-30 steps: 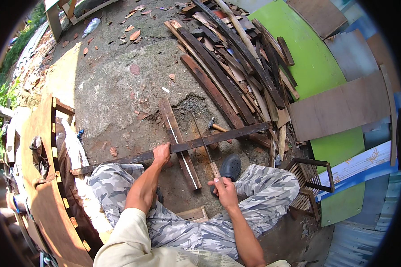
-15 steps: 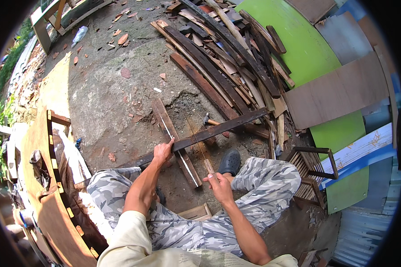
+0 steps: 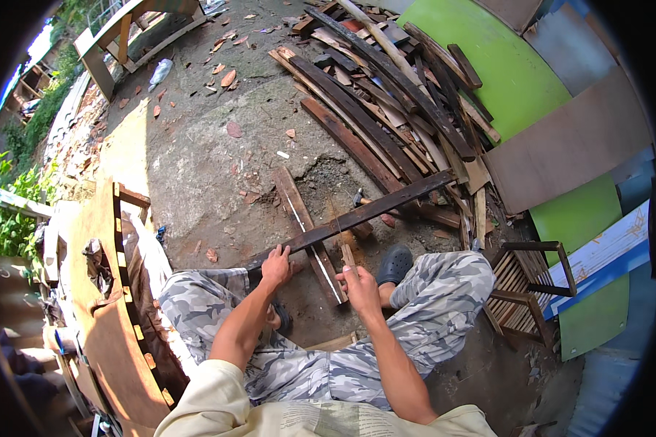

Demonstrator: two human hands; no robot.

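A long dark wooden board (image 3: 386,206) lies slantwise in front of me, crossing over a shorter brown plank (image 3: 326,273) marked with a white stripe. My left hand (image 3: 278,268) grips the long board left of the crossing, its fingers over the near edge. In my right hand (image 3: 360,286) is the wooden handle of a handsaw (image 3: 348,255). The thin blade, seen nearly edge-on, meets the long board right of the crossing. How deep the blade sits in the wood cannot be made out. A hammer (image 3: 360,197) lies just beyond the board, partly hidden.
A large pile of scrap wood (image 3: 386,95) spreads ahead to the right, touching the board's far end. Green panels (image 3: 517,80) lean behind it. A slatted wooden frame (image 3: 525,288) stands by my right knee, a curved wooden piece (image 3: 106,306) at my left.
My left hand has slid left along the long board, away from the crossing. My right hand and the saw handle have come nearer the board. The whole view has shifted slightly.
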